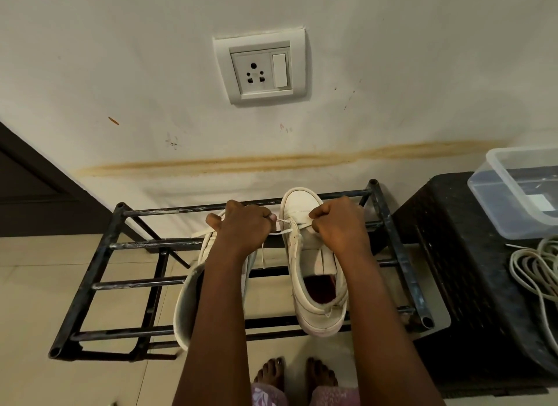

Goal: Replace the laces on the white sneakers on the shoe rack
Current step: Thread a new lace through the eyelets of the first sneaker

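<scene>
Two white sneakers stand on the top bars of a black metal shoe rack (99, 254), toes toward the wall. The right sneaker (314, 266) shows its open mouth and dark red lining. The left sneaker (193, 300) is largely hidden under my left forearm. A white lace (283, 231) runs across the right sneaker's lowest eyelets near the toe. My left hand (244, 227) pinches one end of it beside that shoe. My right hand (338, 221) grips the other end over the shoe's right side. A loose lace tail (263, 254) hangs down between the shoes.
A black woven stand (471, 269) sits right of the rack, carrying a clear plastic tub (495, 176) and a coil of pale cable (537, 272). A wall socket (261, 70) is above. A dark door edge (36, 182) is at left. My bare feet (296, 375) are on the tiled floor.
</scene>
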A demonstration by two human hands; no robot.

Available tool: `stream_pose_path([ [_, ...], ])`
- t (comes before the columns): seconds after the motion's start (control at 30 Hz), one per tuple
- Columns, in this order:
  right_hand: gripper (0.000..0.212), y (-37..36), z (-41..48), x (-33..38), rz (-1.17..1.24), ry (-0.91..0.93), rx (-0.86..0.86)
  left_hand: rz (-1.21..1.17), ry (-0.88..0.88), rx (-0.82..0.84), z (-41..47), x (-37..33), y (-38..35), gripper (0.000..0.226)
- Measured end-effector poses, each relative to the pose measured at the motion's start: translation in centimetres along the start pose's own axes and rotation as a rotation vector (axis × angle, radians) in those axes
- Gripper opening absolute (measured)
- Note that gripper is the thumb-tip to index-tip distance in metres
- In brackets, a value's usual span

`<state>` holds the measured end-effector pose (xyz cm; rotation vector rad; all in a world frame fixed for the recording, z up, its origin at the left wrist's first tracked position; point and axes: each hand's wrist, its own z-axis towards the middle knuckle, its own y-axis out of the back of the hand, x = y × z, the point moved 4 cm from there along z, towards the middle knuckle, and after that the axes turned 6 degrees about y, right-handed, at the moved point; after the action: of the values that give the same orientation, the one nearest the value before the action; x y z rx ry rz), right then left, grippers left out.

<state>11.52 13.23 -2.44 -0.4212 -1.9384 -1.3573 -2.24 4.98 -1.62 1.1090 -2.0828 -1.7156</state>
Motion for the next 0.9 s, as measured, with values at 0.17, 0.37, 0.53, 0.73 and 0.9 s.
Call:
stream_pose_path([
  [0.17,0.026,0.2,-0.1,0.2,-0.009,0.011,-0.001,-0.062,0.026,0.001,-0.3,0.3,0.6,0.027],
  [0.37,0.026,0.4,-0.4,1.5,-0.095,0.117,0.018,-0.172,0.007,-0.033,-0.3,1.3,1.3,0.020],
  [0.53,0.023,0.2,-1.3,4.3,-0.116,0.295,0.034,-0.145,-0.025,-0.238,-1.0,1.3,3.3,0.019],
  [0.73,0.029,-2.5,-0.8,4.7,-0.315,0.311,0.131,-0.328,-0.155,-0.446,-1.7,0.8,4.6,0.026],
  [0.9,0.020,-1.9,-0.4,4.4,-0.140,0.282,0.115,-0.337,-0.084,-0.476,-1.4,1.3,4.7,0.025],
])
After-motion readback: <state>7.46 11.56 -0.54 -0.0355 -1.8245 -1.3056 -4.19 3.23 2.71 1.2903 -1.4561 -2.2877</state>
